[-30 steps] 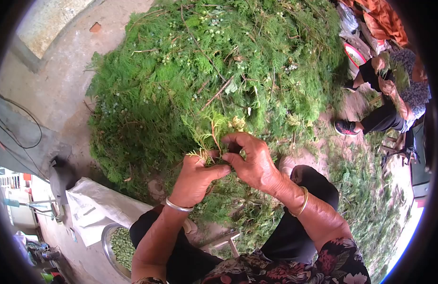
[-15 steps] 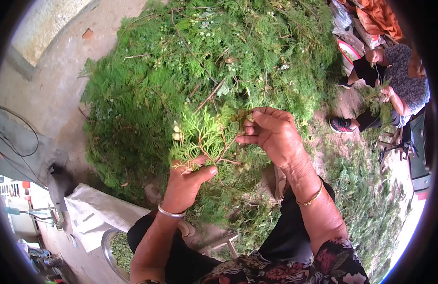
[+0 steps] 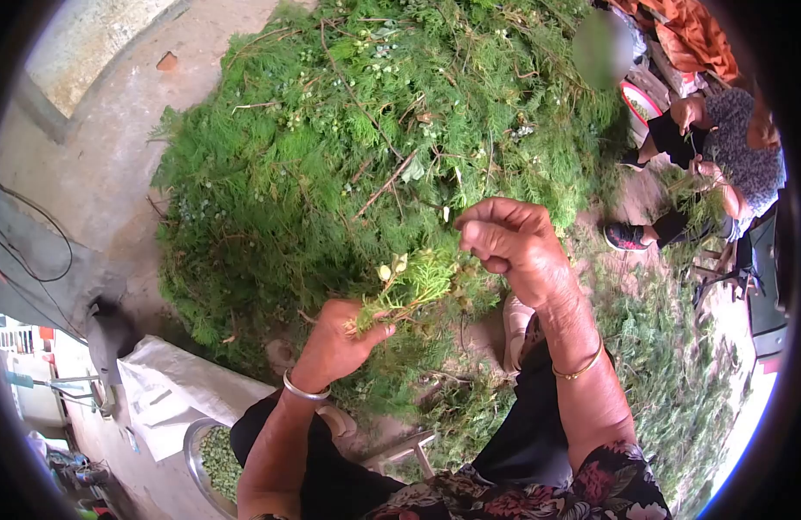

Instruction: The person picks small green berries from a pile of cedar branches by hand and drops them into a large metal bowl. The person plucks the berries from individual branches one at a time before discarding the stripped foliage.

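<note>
Between thumb and fingers my left hand (image 3: pixel 338 340) grips a green sprig (image 3: pixel 422 282) that bears pale, roundish cones (image 3: pixel 392 267) near its left side. My right hand (image 3: pixel 513 247) is up and to the right of the sprig, apart from it, with fingers curled and thumb pressed to them; whether something small is in the pinch I cannot make out. A large heap of green branches (image 3: pixel 279 165) lies behind and beneath both hands.
A metal bowl (image 3: pixel 192 459) of green cones and a white sack (image 3: pixel 188 390) lie at the lower left. At the right a seated person (image 3: pixel 738 139) handles a sprig beside a red-rimmed basin (image 3: pixel 647 95). Cut greenery (image 3: pixel 651 373) covers the ground at lower right.
The sprig has tipped over to the right in my left hand. My right hand has come away from it, slightly to the right, its fingers drawn in.
</note>
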`<state>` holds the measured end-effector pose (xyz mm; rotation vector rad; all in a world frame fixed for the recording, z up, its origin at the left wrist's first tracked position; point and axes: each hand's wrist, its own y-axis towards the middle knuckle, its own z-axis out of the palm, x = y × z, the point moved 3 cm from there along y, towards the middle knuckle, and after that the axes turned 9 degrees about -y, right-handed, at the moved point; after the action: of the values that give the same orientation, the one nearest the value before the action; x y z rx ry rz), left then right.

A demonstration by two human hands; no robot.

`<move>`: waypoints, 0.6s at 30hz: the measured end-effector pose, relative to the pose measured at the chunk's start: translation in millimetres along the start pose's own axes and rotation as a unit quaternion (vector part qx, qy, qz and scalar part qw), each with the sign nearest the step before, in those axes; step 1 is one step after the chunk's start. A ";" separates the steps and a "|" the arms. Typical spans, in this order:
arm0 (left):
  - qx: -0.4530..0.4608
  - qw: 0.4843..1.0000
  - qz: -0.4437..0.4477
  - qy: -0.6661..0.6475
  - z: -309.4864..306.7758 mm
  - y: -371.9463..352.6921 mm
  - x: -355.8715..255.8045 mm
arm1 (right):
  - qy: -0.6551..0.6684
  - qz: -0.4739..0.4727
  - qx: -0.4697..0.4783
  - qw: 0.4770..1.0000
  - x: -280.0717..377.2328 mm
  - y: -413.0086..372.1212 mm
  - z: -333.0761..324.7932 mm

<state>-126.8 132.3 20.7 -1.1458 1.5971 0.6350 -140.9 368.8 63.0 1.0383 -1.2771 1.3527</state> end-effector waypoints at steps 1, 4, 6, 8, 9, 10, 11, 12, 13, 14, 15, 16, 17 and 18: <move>0.008 0.999 0.033 0.016 1.2 -0.8 -4.4 | -0.035 -0.026 0.023 0.999 3.0 -2.1 5.5; 0.058 0.986 0.011 0.154 2.5 -1.1 -16.8 | -0.171 -0.135 0.047 0.975 -0.7 -2.1 15.2; 0.092 0.987 0.053 0.116 5.0 2.4 0.8 | -0.239 -0.170 0.098 0.951 2.4 -7.2 25.0; 0.125 0.981 0.123 0.087 10.9 3.0 7.2 | -0.241 -0.181 0.162 0.939 -4.5 -8.9 30.2; 0.128 0.982 0.119 0.072 13.2 3.3 0.6 | -0.267 -0.141 0.229 0.925 -4.9 -9.0 30.2; 0.132 0.983 0.117 0.057 14.2 2.0 -8.1 | -0.248 -0.134 0.258 0.924 -7.5 -8.8 32.1; 0.134 0.980 0.130 0.072 13.5 0.0 -9.4 | -0.254 -0.161 0.272 0.914 -7.4 -10.8 32.6; 0.134 0.976 0.146 0.087 12.6 -1.0 -8.7 | -0.251 -0.189 0.276 0.908 -5.5 -13.1 33.6; 0.130 0.984 0.097 0.078 11.6 -2.2 -4.0 | -0.255 -0.208 0.275 0.904 -8.9 -13.3 35.3; 0.126 0.988 0.044 0.071 11.1 -3.0 0.8 | -0.258 -0.196 0.292 0.900 -12.1 -13.8 36.9; 0.142 0.985 0.065 0.070 12.3 -4.1 -1.2 | -0.250 -0.198 0.306 0.897 -15.0 -14.0 38.1; 0.130 0.987 0.063 0.076 11.0 -5.0 -1.7 | -0.250 -0.167 0.303 0.904 -10.5 -17.3 39.0; 0.117 0.988 0.056 0.082 10.2 -5.4 -0.3 | -0.256 -0.169 0.289 0.907 -12.6 -16.3 37.9; 0.125 0.986 0.066 0.084 11.6 -5.4 1.9 | -0.269 -0.187 0.272 0.905 -17.6 -14.3 37.2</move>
<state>-117.0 139.1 15.8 -0.9330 1.8495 0.4153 -125.2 329.8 51.4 2.0460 -0.9997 1.1775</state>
